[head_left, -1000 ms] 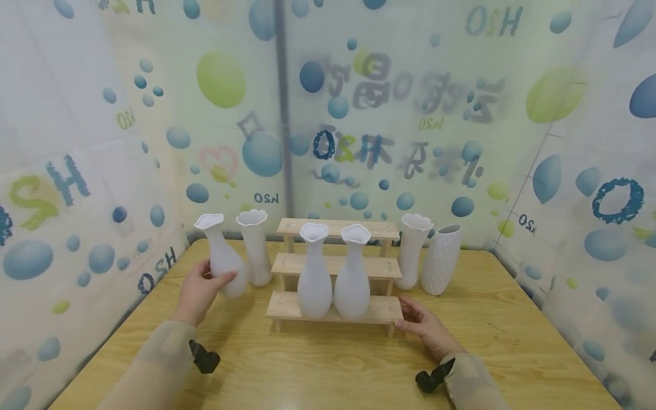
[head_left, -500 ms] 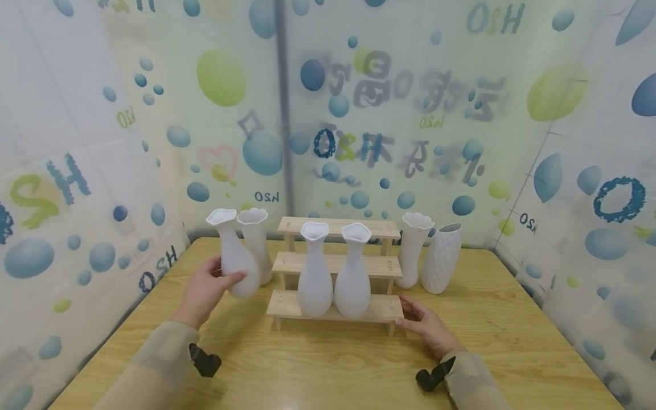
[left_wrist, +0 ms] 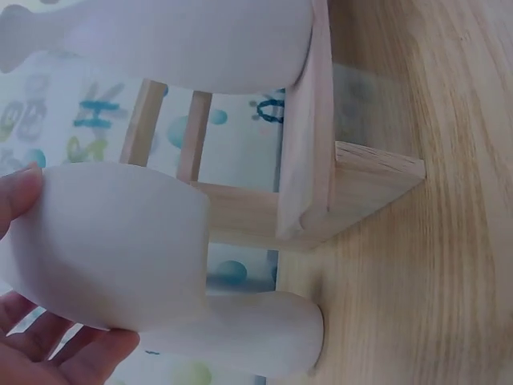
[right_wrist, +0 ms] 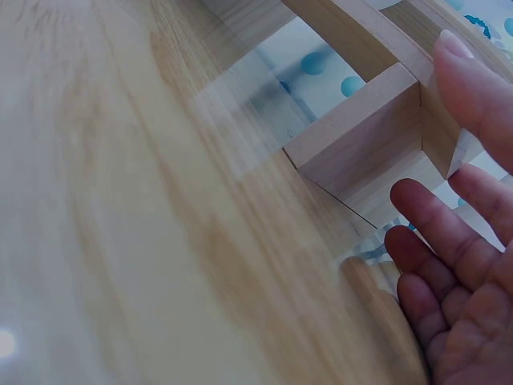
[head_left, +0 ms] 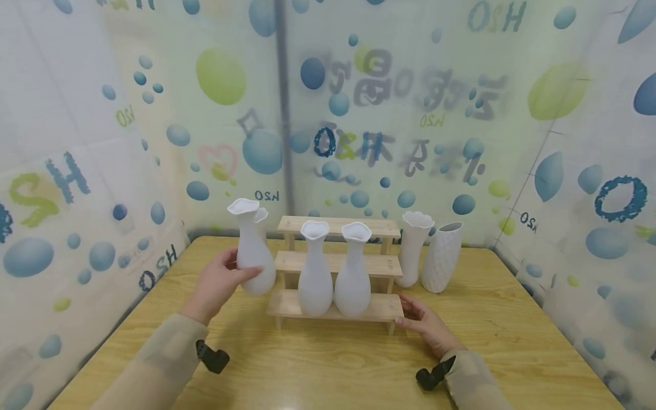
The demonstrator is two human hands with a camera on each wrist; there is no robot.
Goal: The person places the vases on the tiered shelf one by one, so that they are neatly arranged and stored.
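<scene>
My left hand (head_left: 217, 285) grips a white bulbous vase (head_left: 256, 253) round its belly, thumb in front. The vase is raised, tilted a little left, just left of a three-step wooden stand (head_left: 381, 306). Its rounded body (left_wrist: 112, 241) hangs beside the lowest step's end in the left wrist view. Two matching vases, one on the left (head_left: 315, 285) and one on the right (head_left: 352, 285), stand side by side on that step. My right hand (head_left: 430, 329) holds the step's right end between thumb (right_wrist: 473, 100) and index finger, the other fingers loosely bent.
A scallop-rimmed white vase (left_wrist: 272, 329) stands behind the held one, mostly hidden in the head view. Behind the stand's right side are another scalloped vase (head_left: 412, 250) and a textured slanted-top vase (head_left: 442, 259). Printed curtains surround the wooden table (head_left: 318, 370).
My left hand has carried the vase rightward and slightly up towards the stand, and the vase has become more upright. It now covers most of the scalloped vase behind. My right hand stays put.
</scene>
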